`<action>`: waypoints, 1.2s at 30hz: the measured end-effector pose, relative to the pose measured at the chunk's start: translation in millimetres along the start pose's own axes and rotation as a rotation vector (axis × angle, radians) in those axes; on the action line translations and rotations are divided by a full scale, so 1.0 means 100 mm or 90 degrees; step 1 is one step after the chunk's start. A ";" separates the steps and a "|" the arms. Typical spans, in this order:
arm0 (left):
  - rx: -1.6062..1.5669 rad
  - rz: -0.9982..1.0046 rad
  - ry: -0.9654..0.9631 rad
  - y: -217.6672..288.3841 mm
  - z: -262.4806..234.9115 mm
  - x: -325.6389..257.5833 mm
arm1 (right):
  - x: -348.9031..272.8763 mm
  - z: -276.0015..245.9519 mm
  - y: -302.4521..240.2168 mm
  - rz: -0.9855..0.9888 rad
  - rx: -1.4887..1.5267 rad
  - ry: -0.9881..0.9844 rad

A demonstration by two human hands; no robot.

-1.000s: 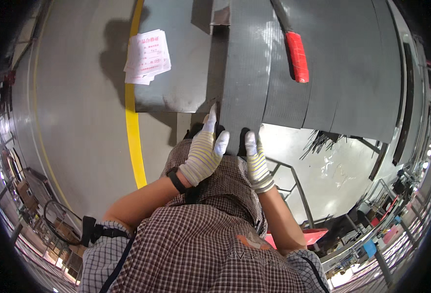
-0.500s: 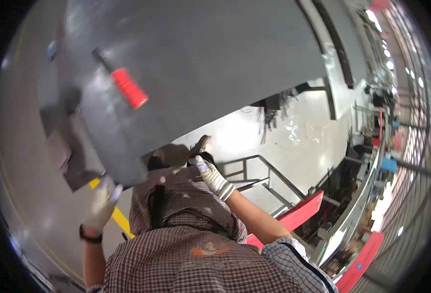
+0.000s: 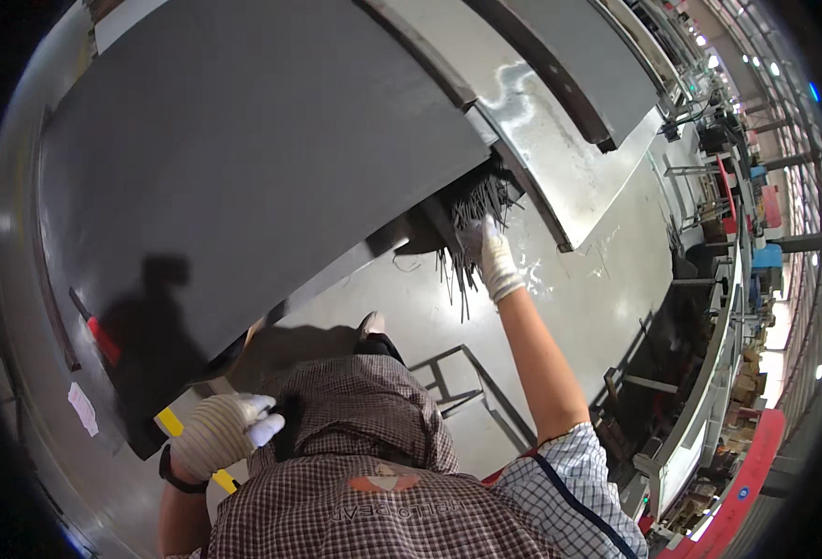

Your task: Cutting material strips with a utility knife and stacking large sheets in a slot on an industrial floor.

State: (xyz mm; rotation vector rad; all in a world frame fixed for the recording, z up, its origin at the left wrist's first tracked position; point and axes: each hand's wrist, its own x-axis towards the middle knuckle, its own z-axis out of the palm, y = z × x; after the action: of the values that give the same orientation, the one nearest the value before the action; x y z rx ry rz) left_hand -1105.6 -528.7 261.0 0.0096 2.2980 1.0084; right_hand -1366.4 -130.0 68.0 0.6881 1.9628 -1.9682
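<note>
My right hand (image 3: 497,264), in a striped white glove, reaches out to a bunch of thin dark strips (image 3: 462,270) hanging below the edge of a large dark sheet (image 3: 271,140). Its fingertips are at the strips and partly lost among them, so whether they grip any is unclear. My left hand (image 3: 217,434), gloved too and with a dark band at the wrist, is low at my left side beside my checked apron (image 3: 355,503). Its fingers are loosely bent, a gap shows between the tips, and nothing is visible in them.
A red-handled tool (image 3: 103,341) lies at the sheet's left side, near a pale paper slip (image 3: 83,408). To the right are a second dark sheet (image 3: 569,65) with a dark bar along it, a metal frame (image 3: 448,382) on the floor, and a red curved rail (image 3: 741,484).
My right hand has gone from my lap out to the hanging strips. My left hand has shifted in toward my apron. The view has turned, and the red-handled tool appears lower left.
</note>
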 end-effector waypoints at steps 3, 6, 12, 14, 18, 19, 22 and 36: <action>0.059 0.117 0.052 0.37 0.00 0.44 | 0.68 -0.10 -0.45 -0.064 -0.024 -0.021; 0.179 0.241 0.062 0.61 -0.01 0.86 | 1.14 -0.05 -0.70 0.001 -0.101 -0.084; 0.194 0.413 0.154 1.07 -0.32 1.89 | 1.43 0.22 -0.92 -0.022 -0.069 -0.093; 0.089 0.215 0.006 1.11 -0.46 2.23 | 1.41 0.29 -0.96 -0.001 -0.077 -0.078; 0.176 0.271 0.068 1.26 -0.57 3.21 | 1.41 0.32 -1.11 0.094 -0.069 -0.074; 0.198 0.288 0.117 1.32 -0.57 3.46 | 1.43 0.31 -1.16 0.096 -0.063 -0.084; 0.340 0.363 0.298 1.49 -0.61 4.21 | 1.45 0.29 -1.28 0.096 -0.080 -0.092; 0.371 0.350 0.445 1.31 -0.46 4.95 | 1.70 0.17 -1.09 0.098 -0.139 -0.166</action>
State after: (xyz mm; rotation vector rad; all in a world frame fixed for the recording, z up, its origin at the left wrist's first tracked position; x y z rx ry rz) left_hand -1560.6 -345.3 105.7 0.6493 3.2745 0.5798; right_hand -1568.4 -119.6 74.0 0.4849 1.8695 -1.6310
